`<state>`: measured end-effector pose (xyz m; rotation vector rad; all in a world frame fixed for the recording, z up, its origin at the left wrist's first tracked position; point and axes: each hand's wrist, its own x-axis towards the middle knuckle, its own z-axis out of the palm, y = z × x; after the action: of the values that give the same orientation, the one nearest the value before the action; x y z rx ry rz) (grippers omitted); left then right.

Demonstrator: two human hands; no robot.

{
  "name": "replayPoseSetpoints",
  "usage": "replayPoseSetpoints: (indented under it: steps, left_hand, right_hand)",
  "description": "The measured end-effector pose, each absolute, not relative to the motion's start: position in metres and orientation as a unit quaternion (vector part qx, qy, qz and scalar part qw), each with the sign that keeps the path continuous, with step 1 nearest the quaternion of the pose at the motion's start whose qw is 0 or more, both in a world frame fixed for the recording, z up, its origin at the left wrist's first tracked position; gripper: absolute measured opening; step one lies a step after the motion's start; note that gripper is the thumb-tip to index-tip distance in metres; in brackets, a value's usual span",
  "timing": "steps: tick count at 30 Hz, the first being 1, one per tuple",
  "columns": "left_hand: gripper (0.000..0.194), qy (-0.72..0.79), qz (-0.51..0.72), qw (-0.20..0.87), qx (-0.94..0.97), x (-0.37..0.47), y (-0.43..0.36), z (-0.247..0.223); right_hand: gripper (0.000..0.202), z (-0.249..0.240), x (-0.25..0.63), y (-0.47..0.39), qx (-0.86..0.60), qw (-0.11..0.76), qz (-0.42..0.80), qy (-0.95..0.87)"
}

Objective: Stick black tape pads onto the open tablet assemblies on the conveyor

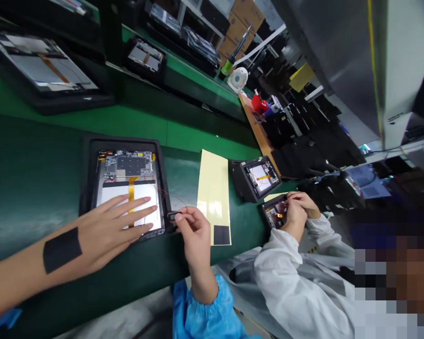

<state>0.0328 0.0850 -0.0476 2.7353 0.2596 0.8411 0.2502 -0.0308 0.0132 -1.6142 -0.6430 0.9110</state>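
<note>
An opened tablet (136,165) with a circuit board, a white battery area and an orange ribbon lies in a black foam tray (88,174). Across the battery area rests my left hand (109,230), its fingers spread; a black square patch (62,249) is on the wrist. Beside the tray's right edge, my right hand (196,235) pinches a small black part (174,215), from which thin wires run to the tablet.
Right of my right hand is a yellow sheet (214,188) with a black square. A co-worker's hands (298,212) work on another device at the right. Further trays with tablets (67,70) stand at the back left, and a white fan (238,79) at the back.
</note>
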Motion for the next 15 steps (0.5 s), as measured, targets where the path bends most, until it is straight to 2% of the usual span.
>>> replayPoseSetpoints:
  steps: [3, 9, 15]
  left_hand:
    - [0.047, 0.076, 0.281, 0.125, 0.949, 0.022, 0.096, -0.044]
    - [0.042, 0.127, 0.296, 0.199, 0.925, 0.022, 0.093, -0.031]
    - [0.039, 0.136, 0.321, 0.207, 0.914, 0.025, 0.087, -0.033]
  right_hand:
    - [0.021, 0.002, 0.235, -0.039, -0.705, 0.562, 0.296, -0.316]
    - [0.021, -0.018, 0.205, -0.053, -0.727, 0.512, 0.279, -0.363]
    - [0.025, -0.022, 0.187, -0.049, -0.739, 0.524, 0.223, -0.359]
